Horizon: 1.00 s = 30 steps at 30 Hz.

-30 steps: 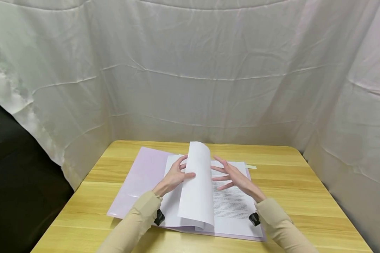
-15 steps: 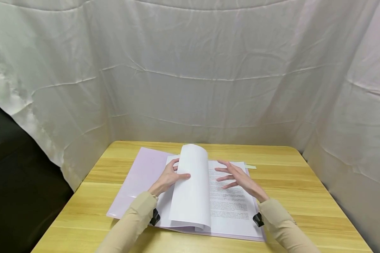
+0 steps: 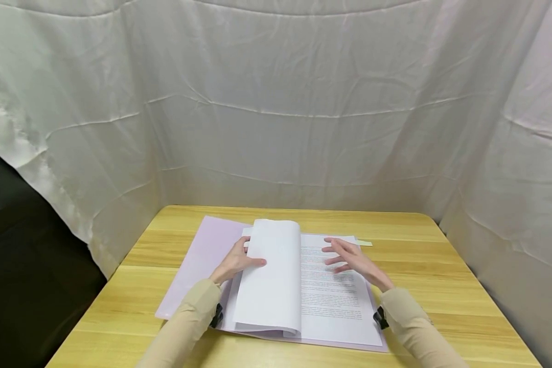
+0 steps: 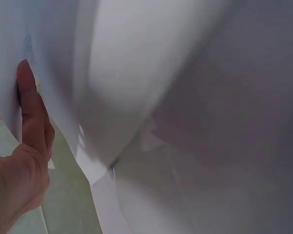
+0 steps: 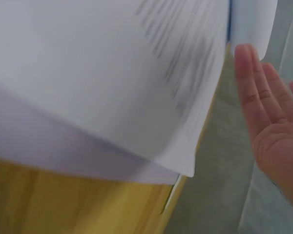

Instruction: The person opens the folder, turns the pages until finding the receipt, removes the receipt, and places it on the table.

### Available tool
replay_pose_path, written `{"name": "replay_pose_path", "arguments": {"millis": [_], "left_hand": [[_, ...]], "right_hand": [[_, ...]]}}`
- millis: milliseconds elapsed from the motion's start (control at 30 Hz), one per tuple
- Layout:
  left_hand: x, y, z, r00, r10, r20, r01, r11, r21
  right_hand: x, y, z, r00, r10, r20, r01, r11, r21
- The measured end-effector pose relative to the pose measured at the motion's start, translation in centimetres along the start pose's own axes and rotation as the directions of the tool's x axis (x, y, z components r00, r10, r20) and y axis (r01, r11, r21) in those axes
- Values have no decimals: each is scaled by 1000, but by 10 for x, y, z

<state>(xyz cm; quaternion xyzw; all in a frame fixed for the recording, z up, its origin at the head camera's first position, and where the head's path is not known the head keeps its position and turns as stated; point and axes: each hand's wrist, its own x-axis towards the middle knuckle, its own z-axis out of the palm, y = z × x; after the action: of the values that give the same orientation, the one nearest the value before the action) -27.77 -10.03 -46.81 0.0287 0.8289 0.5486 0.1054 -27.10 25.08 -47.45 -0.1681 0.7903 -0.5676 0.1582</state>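
A pale purple folder (image 3: 207, 255) lies spread on the table, with a stack of paper inside it. My left hand (image 3: 235, 261) pinches the edge of a curled white sheet (image 3: 271, 276), thumb on top and fingers behind it; the left wrist view shows the fingers (image 4: 31, 105) against the paper. On the folder's right side lies a printed page (image 3: 331, 296) with lines of small text. Over that page hovers my right hand (image 3: 351, 260), fingers spread and holding nothing. In the right wrist view its palm and fingers stand beside the page's edge.
A light wooden table (image 3: 441, 286) carries the folder. A pale yellow-green tab (image 3: 364, 243) sticks out past the folder's right edge. Light grey cloth (image 3: 294, 128) hangs behind and at both sides, with a black surface (image 3: 23, 245) at the left.
My left hand has carried the curled sheet leftward and lower, uncovering more of the printed page. My right hand has drawn back a little to the right.
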Motion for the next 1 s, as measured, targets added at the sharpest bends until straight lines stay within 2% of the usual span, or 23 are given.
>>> {"name": "replay_pose_path", "arguments": {"millis": [133, 467, 600, 800, 1000], "left_hand": [[1, -3, -4, 999, 17, -32, -12, 989, 149], [1, -11, -13, 999, -1, -43, 15, 946, 324], [2, -14, -15, 999, 1, -45, 16, 926, 376], [2, -18, -16, 998, 23, -52, 1, 904, 427], [2, -22, -17, 997, 36, -63, -5, 898, 440]], "right_hand": [[0, 9, -5, 999, 11, -33, -12, 999, -45], [2, 21, -17, 997, 17, -77, -26, 992, -120], [5, 23, -22, 995, 27, -101, -48, 977, -209], [10, 29, -29, 992, -13, -123, -31, 937, -349], [15, 34, -34, 986, -29, -163, -45, 900, -433]]}}
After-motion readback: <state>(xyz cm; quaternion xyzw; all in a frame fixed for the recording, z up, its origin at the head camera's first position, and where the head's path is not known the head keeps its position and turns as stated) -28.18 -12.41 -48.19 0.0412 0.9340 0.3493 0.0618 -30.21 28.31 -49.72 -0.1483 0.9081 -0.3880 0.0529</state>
